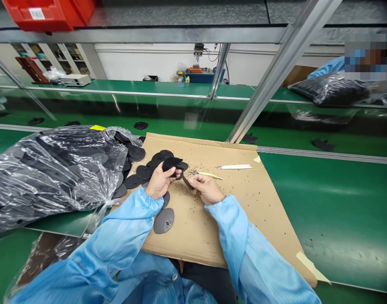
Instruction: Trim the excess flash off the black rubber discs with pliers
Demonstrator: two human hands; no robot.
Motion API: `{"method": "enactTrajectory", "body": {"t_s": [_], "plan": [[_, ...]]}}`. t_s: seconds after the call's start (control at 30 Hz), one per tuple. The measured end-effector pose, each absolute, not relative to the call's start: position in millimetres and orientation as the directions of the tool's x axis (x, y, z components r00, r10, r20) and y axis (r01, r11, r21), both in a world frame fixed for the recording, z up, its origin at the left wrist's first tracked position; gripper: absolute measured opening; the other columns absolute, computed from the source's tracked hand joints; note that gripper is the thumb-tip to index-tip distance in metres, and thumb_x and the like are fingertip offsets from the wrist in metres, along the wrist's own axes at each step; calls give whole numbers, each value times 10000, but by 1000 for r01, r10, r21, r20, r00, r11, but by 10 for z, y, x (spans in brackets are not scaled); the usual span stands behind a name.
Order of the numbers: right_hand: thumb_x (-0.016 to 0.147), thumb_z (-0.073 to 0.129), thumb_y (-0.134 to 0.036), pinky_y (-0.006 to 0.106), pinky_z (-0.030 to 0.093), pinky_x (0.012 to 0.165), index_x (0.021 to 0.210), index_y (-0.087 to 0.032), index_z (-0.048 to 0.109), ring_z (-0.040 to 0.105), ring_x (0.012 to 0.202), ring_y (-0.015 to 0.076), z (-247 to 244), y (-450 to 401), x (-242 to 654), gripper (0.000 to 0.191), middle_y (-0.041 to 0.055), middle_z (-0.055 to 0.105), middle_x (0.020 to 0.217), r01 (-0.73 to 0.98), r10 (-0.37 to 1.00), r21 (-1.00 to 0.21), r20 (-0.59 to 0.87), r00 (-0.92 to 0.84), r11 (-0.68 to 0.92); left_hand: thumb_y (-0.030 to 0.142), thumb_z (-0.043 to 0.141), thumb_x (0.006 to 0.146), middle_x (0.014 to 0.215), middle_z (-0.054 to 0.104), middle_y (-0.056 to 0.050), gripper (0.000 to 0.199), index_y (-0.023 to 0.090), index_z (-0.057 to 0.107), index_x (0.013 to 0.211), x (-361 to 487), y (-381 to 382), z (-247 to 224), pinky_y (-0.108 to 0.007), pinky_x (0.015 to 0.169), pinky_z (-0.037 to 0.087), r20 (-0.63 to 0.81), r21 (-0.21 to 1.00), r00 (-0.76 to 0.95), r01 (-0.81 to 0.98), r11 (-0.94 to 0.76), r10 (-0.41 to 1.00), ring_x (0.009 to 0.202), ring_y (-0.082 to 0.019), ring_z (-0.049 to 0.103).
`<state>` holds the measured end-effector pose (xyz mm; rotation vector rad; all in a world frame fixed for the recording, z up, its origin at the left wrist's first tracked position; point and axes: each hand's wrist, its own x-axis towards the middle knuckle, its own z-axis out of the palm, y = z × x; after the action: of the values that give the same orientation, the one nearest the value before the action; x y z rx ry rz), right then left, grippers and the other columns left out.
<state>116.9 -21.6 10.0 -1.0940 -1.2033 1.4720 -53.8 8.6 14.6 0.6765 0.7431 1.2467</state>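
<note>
My left hand (162, 181) holds a black disc-like part (171, 164) between thumb and fingers, above the cardboard sheet (244, 202). Just to its right, my right hand (207, 188) pinches a thin, dark flat piece (187, 183), its far end close to the held part; what kind of piece it is cannot be made out. Several black discs lie around and left of my left hand, and one disc (164, 221) rests nearer to me. Beyond my right hand lie a pale yellow slim tool (210, 175) and a white-handled tool (234, 166).
A clear plastic bag (54, 177) full of black discs fills the left side. Small black crumbs dot the cardboard. A metal post (275, 63) slants up at the right. Behind runs a green conveyor (193, 126) carrying black pieces; a red bin (50, 14) sits overhead.
</note>
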Motion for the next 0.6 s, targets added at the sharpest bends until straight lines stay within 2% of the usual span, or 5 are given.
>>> {"method": "enactTrajectory", "body": {"t_s": [0.1,0.23,0.33,0.43,0.6], "plan": [[516,829,-489,214,305,449,654,-176,540,344,443,58,120,-199,1176,448,-61,445,522,-363,942,-887,-187,-280,-284,206,784,661,928,643,-45,392,162,578,991,-499,20,162,-296,710,530,-92,819,273,-526,229,958,822,-162,648],[520,837,-470,211,322,446,656,-175,529,335,437,53,128,-195,1142,448,-69,421,502,-443,941,-840,-212,-265,-314,144,834,567,987,656,-64,520,141,595,1029,-459,-34,179,-325,822,524,-100,840,288,-488,236,952,919,-180,632],[647,727,-584,215,348,432,709,-170,565,413,444,79,91,-200,1093,449,-43,477,506,-326,990,-936,-109,-85,-131,187,840,567,993,663,-79,554,136,588,1059,-450,-32,180,-332,781,533,-138,860,225,-456,229,965,893,-193,638],[681,708,-573,222,434,468,824,-165,611,506,496,96,39,-208,1059,444,-15,574,592,-135,997,-989,50,61,58,266,822,610,1022,667,-90,556,151,580,1097,-455,-16,156,-375,768,540,-155,876,222,-420,238,963,893,-219,644],[687,724,-510,238,510,497,863,-152,619,572,507,106,19,-227,1047,412,11,632,671,27,984,-992,124,130,121,288,788,665,1101,667,-101,498,144,614,1109,-473,3,78,-403,952,470,-19,935,217,-343,95,976,1029,-230,615]]}}
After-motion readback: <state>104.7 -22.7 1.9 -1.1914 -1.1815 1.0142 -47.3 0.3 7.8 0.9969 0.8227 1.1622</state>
